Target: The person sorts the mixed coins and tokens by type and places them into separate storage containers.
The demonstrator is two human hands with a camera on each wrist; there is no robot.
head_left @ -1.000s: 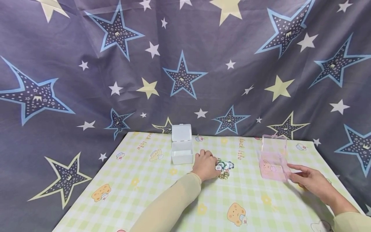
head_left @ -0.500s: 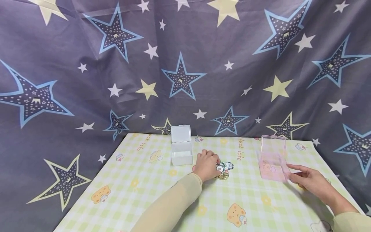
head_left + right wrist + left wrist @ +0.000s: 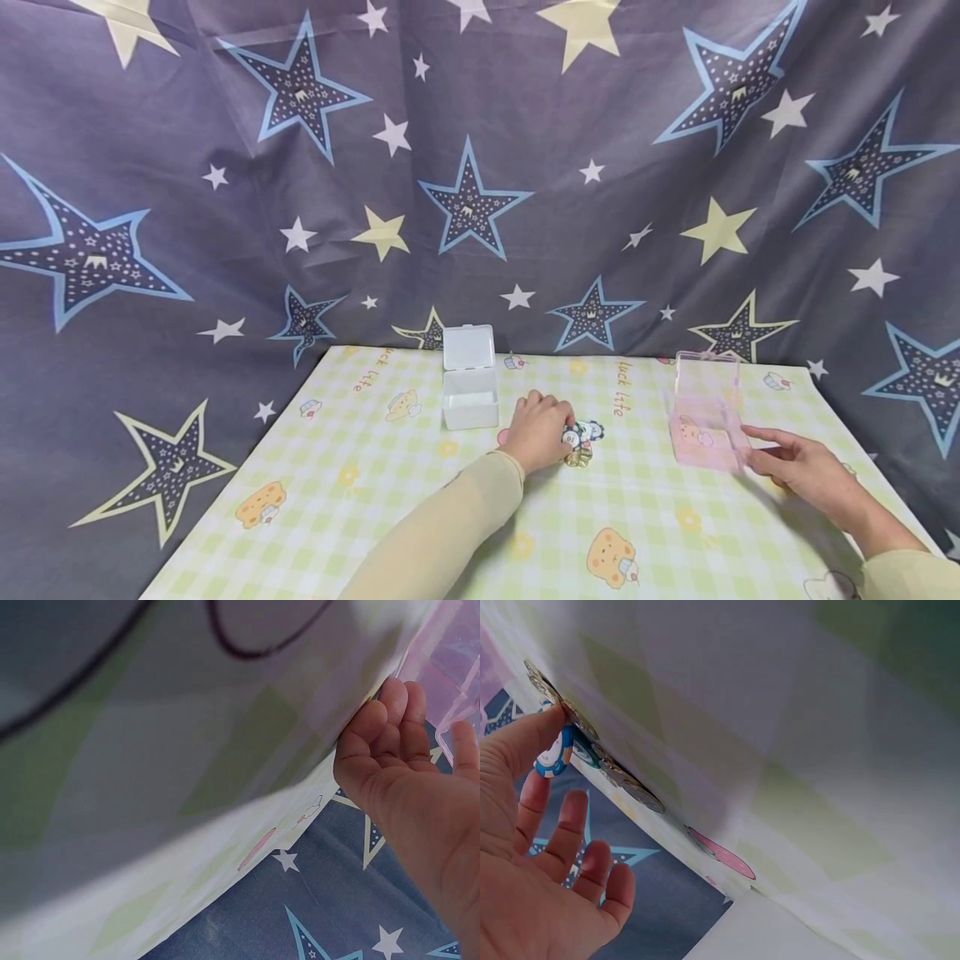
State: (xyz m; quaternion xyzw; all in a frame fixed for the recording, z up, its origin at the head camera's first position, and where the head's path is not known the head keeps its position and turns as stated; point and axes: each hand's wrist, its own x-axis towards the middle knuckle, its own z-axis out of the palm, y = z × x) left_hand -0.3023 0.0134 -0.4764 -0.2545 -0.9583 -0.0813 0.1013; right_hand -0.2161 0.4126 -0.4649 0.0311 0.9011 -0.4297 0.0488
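My left hand [image 3: 538,432] is low over a small pile of chips and coins near the middle of the table. Its thumb and index finger pinch a blue-and-white poker chip [image 3: 553,754], which stands tilted on edge. Gold coins [image 3: 578,458] and other poker chips [image 3: 592,430] lie flat around the fingertips. To the right, my right hand [image 3: 806,471] holds the right side of a clear pink box [image 3: 708,454] between thumb and index finger; the other fingers are curled below. The box's lid [image 3: 707,375] is raised. In the right wrist view only part of the pink box shows.
A white box [image 3: 471,415] stands left of the pile with its lid [image 3: 468,347] raised. The checked tablecloth [image 3: 390,500] has printed cartoons. A dark star-patterned curtain [image 3: 525,117] hangs behind the table's back edge.
The left hand has shifted slightly right over the pile, with the chip at its fingertips. The right hand and both boxes stay as they were.
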